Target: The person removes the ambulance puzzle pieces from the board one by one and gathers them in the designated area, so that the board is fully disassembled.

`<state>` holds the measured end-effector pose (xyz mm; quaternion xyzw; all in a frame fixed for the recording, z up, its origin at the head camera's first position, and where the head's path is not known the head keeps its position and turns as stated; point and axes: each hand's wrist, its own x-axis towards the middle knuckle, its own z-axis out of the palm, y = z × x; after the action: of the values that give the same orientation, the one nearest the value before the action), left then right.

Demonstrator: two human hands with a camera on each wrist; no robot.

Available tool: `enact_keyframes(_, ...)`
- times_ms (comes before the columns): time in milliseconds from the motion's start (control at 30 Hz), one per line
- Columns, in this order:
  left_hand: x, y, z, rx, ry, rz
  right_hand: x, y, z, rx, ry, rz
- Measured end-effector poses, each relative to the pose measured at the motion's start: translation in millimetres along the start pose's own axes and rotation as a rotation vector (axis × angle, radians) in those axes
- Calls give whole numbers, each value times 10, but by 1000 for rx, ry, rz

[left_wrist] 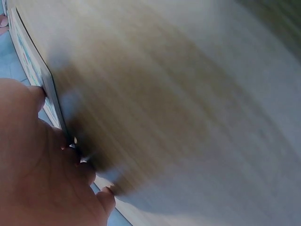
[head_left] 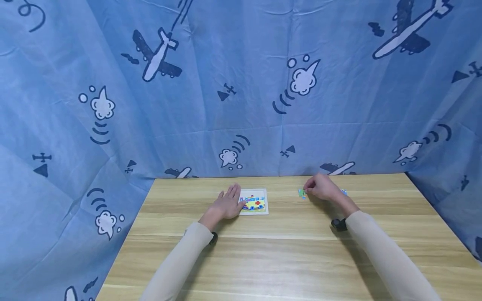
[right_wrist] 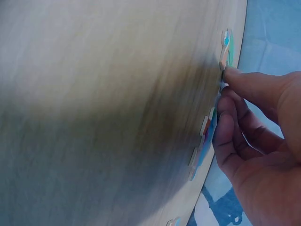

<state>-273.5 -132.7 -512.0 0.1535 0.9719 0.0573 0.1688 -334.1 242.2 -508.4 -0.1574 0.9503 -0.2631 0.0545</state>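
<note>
A white-framed jigsaw puzzle (head_left: 254,201) with a yellow ambulance picture lies on the table. My left hand (head_left: 228,205) rests on its left edge, fingers extended and the thumb over the picture; in the left wrist view the hand (left_wrist: 37,160) overlaps the frame's corner (left_wrist: 51,89). To the right, my right hand (head_left: 321,186) is at a green puzzle piece (head_left: 301,192). The right wrist view has the thumb and index finger of that hand (right_wrist: 254,127) pinching at a piece's edge, mostly covered by the fingertips. More colourful pieces (right_wrist: 203,143) lie beneath the curled fingers.
A small blue piece (head_left: 303,197) lies just in front of the green one, and another blue piece (head_left: 344,192) shows behind the right wrist. The wooden table (head_left: 256,259) ends at a blue curtain (head_left: 248,104) with airplane prints. Dark wrist devices (head_left: 339,225) sit under both wrists.
</note>
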Motion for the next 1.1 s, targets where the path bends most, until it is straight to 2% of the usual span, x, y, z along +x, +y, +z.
enact_keyframes(433, 3, 23, 12, 6, 7, 3, -4, 11, 2, 19, -21, 59)
enact_keyframes(633, 15, 33, 11, -19, 2, 12, -42, -34, -14, 19, -24, 64)
enact_keyframes(733, 23, 33, 1, -34, 3, 13, -53, -124, -41, 29, -17, 45)
enact_keyframes(900, 30, 41, -15, -62, 29, 8, -23, -340, -41, 44, -20, -33)
enact_keyframes(1100, 25, 113, 7, -66, 57, 59, 42, -556, 94, 78, -48, -68)
